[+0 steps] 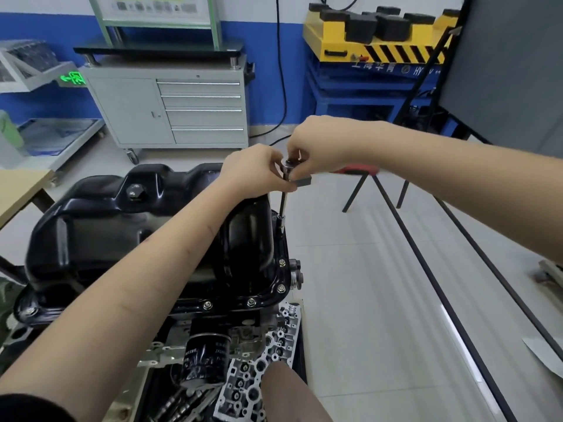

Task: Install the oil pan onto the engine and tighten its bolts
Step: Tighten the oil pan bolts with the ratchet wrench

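The black oil pan [146, 236] sits upside-up on the engine [213, 336], and its flat rim lies on the engine's edge. Along the near edge and the right edge of this rim several bolts [281, 288] are already in their holes (their heads and washers shine silver). A round plug [135, 191] stands on the far left part of the pan.

At the far right corner of the pan a thin socket driver [283, 202] stands nearly upright, with its lower end on the rim there. I cannot tell if a bolt is under its tip. The left hand [256, 170] reaches over the pan and its fingers are curled around the upper part of the driver's shaft. The right hand [320, 146] comes from the right side, and its fingers are pinched together on the round top of the driver. Both hands touch each other around the tool.

Below the near edge of the pan a black oil filter [204, 357] hangs on the engine, and beside it on the right lies a grey metal part with many holes [262, 363].

Behind the engine, a grey tool cabinet [170, 108] with drawers stands at the blue wall. To the right of it a yellow and black machine [374, 35] rests on a blue frame, and a red stool [362, 178] stands on the light floor.
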Demonstrator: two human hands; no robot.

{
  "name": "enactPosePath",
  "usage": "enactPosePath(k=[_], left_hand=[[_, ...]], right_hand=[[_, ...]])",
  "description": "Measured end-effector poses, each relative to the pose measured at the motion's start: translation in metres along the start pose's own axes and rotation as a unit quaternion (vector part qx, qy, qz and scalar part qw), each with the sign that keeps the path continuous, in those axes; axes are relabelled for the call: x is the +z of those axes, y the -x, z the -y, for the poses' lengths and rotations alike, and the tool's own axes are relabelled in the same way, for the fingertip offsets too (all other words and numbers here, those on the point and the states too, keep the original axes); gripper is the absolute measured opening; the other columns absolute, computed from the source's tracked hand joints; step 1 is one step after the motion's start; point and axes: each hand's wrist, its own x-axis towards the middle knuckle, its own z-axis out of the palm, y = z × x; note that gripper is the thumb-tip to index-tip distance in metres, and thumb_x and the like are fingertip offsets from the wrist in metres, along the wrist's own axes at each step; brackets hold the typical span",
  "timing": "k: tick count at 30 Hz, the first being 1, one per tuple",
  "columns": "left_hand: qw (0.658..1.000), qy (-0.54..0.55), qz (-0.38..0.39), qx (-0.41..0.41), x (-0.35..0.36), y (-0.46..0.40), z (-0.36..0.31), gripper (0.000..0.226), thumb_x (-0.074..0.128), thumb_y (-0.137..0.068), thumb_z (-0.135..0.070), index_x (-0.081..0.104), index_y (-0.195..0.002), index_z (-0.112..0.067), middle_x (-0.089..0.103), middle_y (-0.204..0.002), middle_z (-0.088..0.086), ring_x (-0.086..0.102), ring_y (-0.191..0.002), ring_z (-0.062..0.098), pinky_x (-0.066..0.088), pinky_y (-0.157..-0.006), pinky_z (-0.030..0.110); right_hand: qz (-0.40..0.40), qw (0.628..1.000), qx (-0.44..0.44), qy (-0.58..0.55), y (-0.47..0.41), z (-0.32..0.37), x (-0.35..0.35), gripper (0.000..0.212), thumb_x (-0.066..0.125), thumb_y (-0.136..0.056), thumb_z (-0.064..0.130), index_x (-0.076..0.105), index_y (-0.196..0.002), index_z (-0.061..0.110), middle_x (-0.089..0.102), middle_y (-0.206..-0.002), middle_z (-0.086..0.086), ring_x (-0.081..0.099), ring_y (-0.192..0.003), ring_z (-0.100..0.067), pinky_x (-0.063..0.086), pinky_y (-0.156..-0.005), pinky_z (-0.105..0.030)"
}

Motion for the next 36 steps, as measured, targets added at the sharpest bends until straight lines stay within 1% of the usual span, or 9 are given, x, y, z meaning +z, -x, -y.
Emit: enactPosePath(k=[4, 6, 9, 13, 19, 25, 30, 34, 36], left_hand=[[1.0, 0.004, -0.003, 0.006, -0.001, 0.0, 0.001, 0.031, 0.072, -0.069, -0.043, 0.063, -0.09, -0.022, 0.063, -0.075, -0.011, 0.057, -0.077, 0.014, 0.034, -0.056, 0.022], [1.0, -0.004, -0.008, 0.012, -0.001, 0.0, 0.001, 0.031, 0.072, -0.069, -0.043, 0.063, -0.09, -0.022, 0.061, -0.074, -0.009, 0.054, -0.075, 0.016, 0.033, -0.055, 0.02], [1.0, -0.01, -0.008, 0.016, 0.0, 0.0, 0.002, 0.029, 0.072, -0.069, -0.043, 0.062, -0.087, -0.023, 0.06, -0.075, -0.008, 0.054, -0.073, 0.017, 0.031, -0.052, 0.02], [1.0, -0.018, -0.012, 0.013, 0.001, 0.0, 0.002, 0.025, 0.071, -0.07, -0.04, 0.057, -0.082, -0.024, 0.054, -0.068, -0.01, 0.05, -0.072, 0.017, 0.029, -0.051, 0.018], [1.0, -0.005, -0.012, 0.003, -0.001, 0.002, 0.001, 0.03, 0.071, -0.068, -0.038, 0.043, -0.062, -0.03, 0.05, -0.06, -0.014, 0.051, -0.07, 0.018, 0.031, -0.052, 0.019], [1.0, 0.017, -0.002, 0.016, -0.002, 0.003, 0.001, 0.022, 0.071, -0.07, -0.032, 0.049, -0.077, -0.033, 0.053, -0.061, -0.017, 0.05, -0.067, 0.01, 0.031, -0.054, 0.019], [0.999, 0.04, -0.008, 0.016, -0.001, 0.003, 0.003, 0.033, 0.072, -0.068, -0.035, 0.059, -0.099, -0.035, 0.054, -0.061, -0.016, 0.048, -0.063, 0.001, 0.03, -0.055, 0.017], [0.999, 0.033, -0.007, 0.02, -0.003, 0.004, 0.002, 0.028, 0.073, -0.069, -0.031, 0.055, -0.09, -0.038, 0.056, -0.066, -0.014, 0.051, -0.073, 0.012, 0.03, -0.054, 0.017], [0.999, 0.029, -0.008, 0.024, -0.004, 0.005, 0.002, 0.027, 0.073, -0.069, -0.03, 0.053, -0.085, -0.036, 0.055, -0.065, -0.015, 0.051, -0.073, 0.013, 0.032, -0.053, 0.019]], right_hand=[[-0.01, 0.994, 0.088, -0.059, -0.008, 0.014, 0.007, 0.03, 0.06, -0.078, 0.026, 0.049, -0.055, 0.01, 0.052, -0.048, 0.0, 0.05, -0.044, -0.013, 0.038, -0.04, -0.021], [0.026, 0.982, 0.124, -0.143, -0.011, 0.019, 0.008, 0.022, 0.058, -0.078, 0.018, 0.052, -0.059, 0.008, 0.061, -0.053, -0.006, 0.063, -0.047, -0.017, 0.053, -0.046, -0.022], [0.06, 0.96, 0.151, -0.226, -0.015, 0.019, 0.004, 0.014, 0.055, -0.079, 0.013, 0.057, -0.068, 0.004, 0.067, -0.064, -0.012, 0.068, -0.058, -0.022, 0.057, -0.055, -0.028], [0.085, 0.985, 0.08, -0.126, -0.016, 0.013, -0.002, 0.018, 0.056, -0.081, 0.021, 0.065, -0.086, 0.005, 0.066, -0.063, -0.003, 0.062, -0.047, -0.01, 0.048, -0.046, -0.017], [0.035, 0.997, -0.063, -0.007, -0.009, 0.001, -0.002, 0.02, 0.063, -0.082, 0.02, 0.063, -0.102, 0.02, 0.059, -0.081, 0.004, 0.05, -0.07, -0.01, 0.038, -0.06, -0.024], [0.004, 1.0, 0.005, 0.014, -0.007, 0.011, 0.005, 0.027, 0.058, -0.085, 0.033, 0.063, -0.101, 0.012, 0.062, -0.072, -0.001, 0.055, -0.064, -0.015, 0.041, -0.055, -0.027], [0.011, 0.981, 0.123, -0.15, -0.002, 0.024, 0.02, 0.032, 0.044, -0.091, 0.025, 0.05, -0.064, 0.008, 0.066, -0.059, -0.009, 0.067, -0.057, -0.023, 0.057, -0.063, -0.034], [0.031, 0.99, 0.102, -0.097, -0.008, 0.021, 0.014, 0.02, 0.05, -0.086, 0.026, 0.058, -0.08, 0.008, 0.065, -0.059, -0.002, 0.063, -0.051, -0.014, 0.05, -0.06, -0.027], [0.04, 0.996, 0.048, -0.065, -0.01, 0.015, 0.005, 0.02, 0.056, -0.084, 0.027, 0.063, -0.095, 0.012, 0.064, -0.068, 0.0, 0.062, -0.063, -0.015, 0.044, -0.057, -0.025]])
